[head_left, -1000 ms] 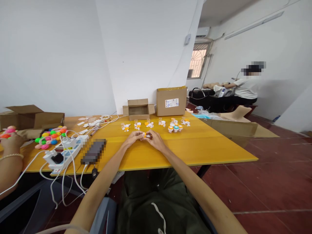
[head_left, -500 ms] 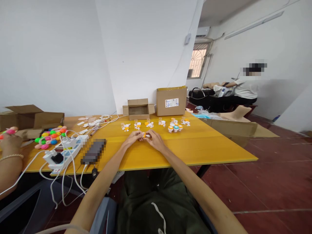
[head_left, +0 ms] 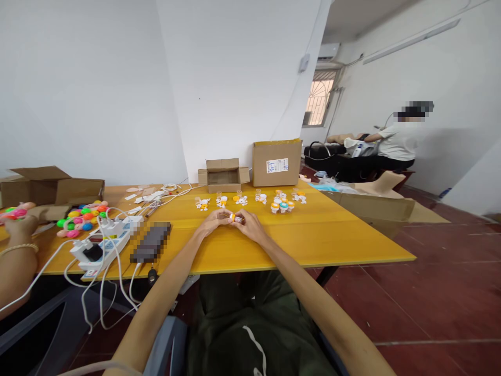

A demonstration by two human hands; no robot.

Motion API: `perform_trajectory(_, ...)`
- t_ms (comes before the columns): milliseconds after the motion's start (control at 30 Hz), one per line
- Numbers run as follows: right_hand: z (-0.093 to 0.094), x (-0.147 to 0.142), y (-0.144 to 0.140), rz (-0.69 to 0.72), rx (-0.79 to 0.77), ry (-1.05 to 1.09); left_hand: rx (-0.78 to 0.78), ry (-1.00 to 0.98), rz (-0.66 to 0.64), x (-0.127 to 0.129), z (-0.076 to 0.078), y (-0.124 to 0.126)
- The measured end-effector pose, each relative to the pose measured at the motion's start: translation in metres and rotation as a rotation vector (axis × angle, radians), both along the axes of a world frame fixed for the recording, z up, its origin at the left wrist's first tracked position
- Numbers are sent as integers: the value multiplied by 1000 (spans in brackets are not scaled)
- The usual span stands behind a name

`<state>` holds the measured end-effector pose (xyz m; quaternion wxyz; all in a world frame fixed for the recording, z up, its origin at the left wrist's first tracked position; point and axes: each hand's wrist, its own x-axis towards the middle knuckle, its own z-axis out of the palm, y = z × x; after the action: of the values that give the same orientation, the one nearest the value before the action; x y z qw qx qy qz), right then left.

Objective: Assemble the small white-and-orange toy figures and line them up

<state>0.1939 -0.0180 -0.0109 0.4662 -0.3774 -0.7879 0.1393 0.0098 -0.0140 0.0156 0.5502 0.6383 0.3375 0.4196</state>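
Note:
My left hand and my right hand meet over the middle of the yellow table. Between their fingertips they pinch one small orange-and-white piece. Just beyond them lies a row of small white and orange toy parts, and to the right stands a cluster of little round pots with orange, white and teal lids.
A power strip with white cables and a dark flat device lie at left. Bright plastic balls sit by another person's hand. Cardboard boxes stand at the far edge. A person sits far right.
My hands stay together on the small piece, fingers shifting slightly. The view has drifted a little. The other person's hand at left has moved slightly.

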Motion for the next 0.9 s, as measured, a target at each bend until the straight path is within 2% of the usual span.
perform_trajectory(367, -6, -1, -2, -113, 25, -186, 7, 6, 60, 3, -9, 9)
perform_trajectory(567, 3, 4, 0, -124, 4, -86, 34, 2, 78, 4, -9, 11)
perform_trajectory(733, -2, 43, 4, -201, 33, 8, 78, 44, 102, 4, -8, 9)
perform_trajectory(900, -13, 93, 3, -254, 46, -72, 104, 74, 147, 6, -8, 8)
